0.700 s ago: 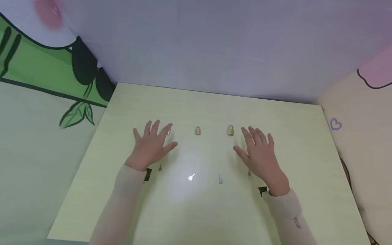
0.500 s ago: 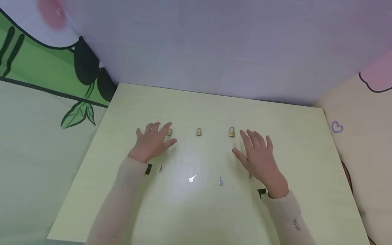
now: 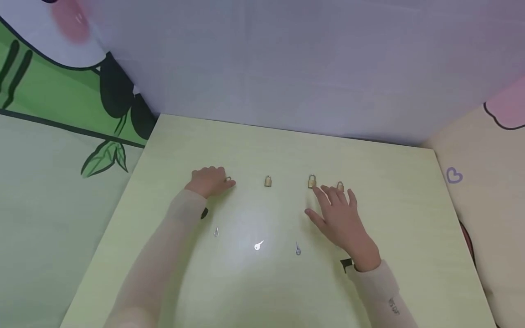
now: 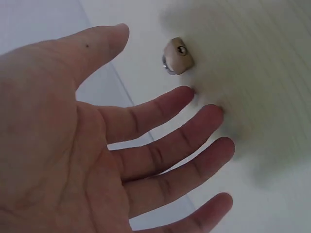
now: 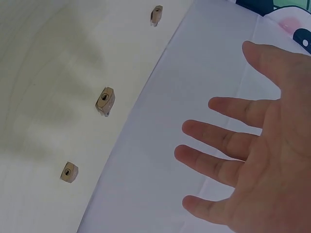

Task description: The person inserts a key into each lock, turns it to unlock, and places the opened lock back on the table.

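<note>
Several small brass padlocks lie in a row on the table. My left hand [image 3: 209, 181] is over the leftmost padlock [image 4: 178, 56], partly covering it in the head view. In the left wrist view its thumb and loosely bent fingers surround that padlock without gripping it. My right hand [image 3: 342, 223] hovers with spread fingers just in front of the larger padlock [image 3: 312, 181] and the rightmost padlock [image 3: 340, 186], holding nothing. Another padlock [image 3: 268, 181] lies between the hands. The right wrist view shows a padlock [image 5: 105, 101] with its keyhole facing up.
Nearer the front lie a small key [image 3: 216, 232] by the left forearm, a shiny key [image 3: 258, 245] in the middle and another key [image 3: 298, 248] left of the right wrist. The pale table [image 3: 254, 291] ends at a lilac backdrop [image 3: 287, 68]. Patterned panels flank it.
My left hand has moved slightly right, its fingers bending down at the leftmost padlock. The right hand has shifted left and back, and the rightmost padlock now shows beyond its fingers.
</note>
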Motion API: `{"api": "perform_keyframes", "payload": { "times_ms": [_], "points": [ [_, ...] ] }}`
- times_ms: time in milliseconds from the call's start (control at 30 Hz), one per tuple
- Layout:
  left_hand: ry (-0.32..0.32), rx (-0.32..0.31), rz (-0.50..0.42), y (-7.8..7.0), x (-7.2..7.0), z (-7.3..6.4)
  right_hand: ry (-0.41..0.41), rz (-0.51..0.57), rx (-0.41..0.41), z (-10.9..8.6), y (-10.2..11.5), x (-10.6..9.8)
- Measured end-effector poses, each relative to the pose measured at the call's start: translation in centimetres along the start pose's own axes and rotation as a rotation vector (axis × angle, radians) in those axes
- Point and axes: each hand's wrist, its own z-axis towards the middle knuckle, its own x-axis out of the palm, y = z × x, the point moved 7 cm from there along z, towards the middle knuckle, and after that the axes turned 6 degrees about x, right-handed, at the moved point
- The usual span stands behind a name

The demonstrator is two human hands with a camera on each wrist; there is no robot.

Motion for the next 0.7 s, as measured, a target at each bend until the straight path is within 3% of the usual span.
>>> {"api": "perform_keyframes", "payload": {
  "times_ms": [433, 700],
  "points": [
    [0.062, 0.027, 0.007, 0.8, 0.2, 1.3, 0.035, -0.002, -0.031, -0.2, 1.0, 1.6],
    [0.030, 0.081, 0.002, 0.1, -0.3, 2.0, 0.053, -0.009, -0.063, -0.1, 2.1, 2.5]
  ]
}}
